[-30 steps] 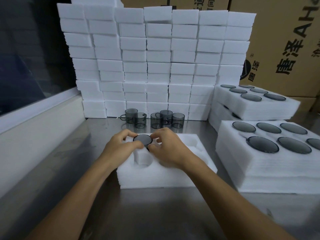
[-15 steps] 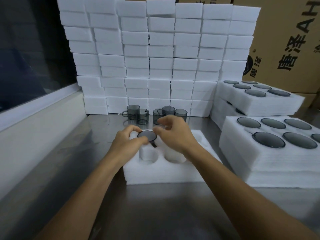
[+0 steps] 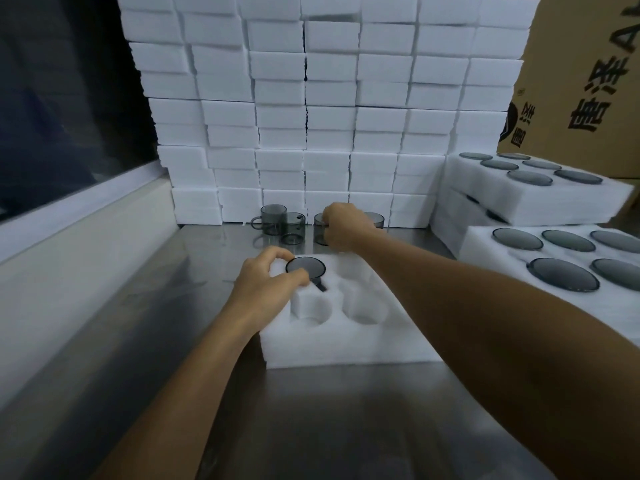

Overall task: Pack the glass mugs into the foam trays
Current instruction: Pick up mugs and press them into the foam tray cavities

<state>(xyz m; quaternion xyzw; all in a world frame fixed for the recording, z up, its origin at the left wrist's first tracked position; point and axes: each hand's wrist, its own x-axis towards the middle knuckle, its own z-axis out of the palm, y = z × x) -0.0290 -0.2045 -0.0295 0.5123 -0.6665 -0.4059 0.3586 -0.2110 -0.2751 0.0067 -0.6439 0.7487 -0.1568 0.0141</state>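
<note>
Left hand (image 3: pixel 268 282) sits at the far-left corner of the foam tray (image 3: pixel 349 344), fingers curled round the rim of a dark glass mug (image 3: pixel 305 267) seated upside down in the far-left pocket — thumb on the near side of the rim, index over the far side. The mug's handle pokes toward the near side into a slot in the foam. Right hand (image 3: pixel 344 226) is stretched out past the tray to the loose mugs at the back of the steel table (image 3: pixel 311 420), fingers curled down over one of them; it hides that mug, so whether it actually grips it I cannot tell.

Tray lies flat on the table, centre of view, its other visible pockets holding nothing — two round near ones plainly open. Loose mugs: a grey mug with handle to the left (image 3: pixel 272 220), a second mug (image 3: pixel 294 228) just beside and in front of it, another partly behind the right hand's knuckles, one more mug rim (image 3: pixel 375 218) showing to the hand's right. All stand upright just beside the base of the stacked foam blocks (image 3: pixel 329 109).

At right, filled trays (image 3: pixel 540 181) stacked, dark mug bases showing in the pockets. Cardboard box (image 3: pixel 585 81) behind them.
</note>
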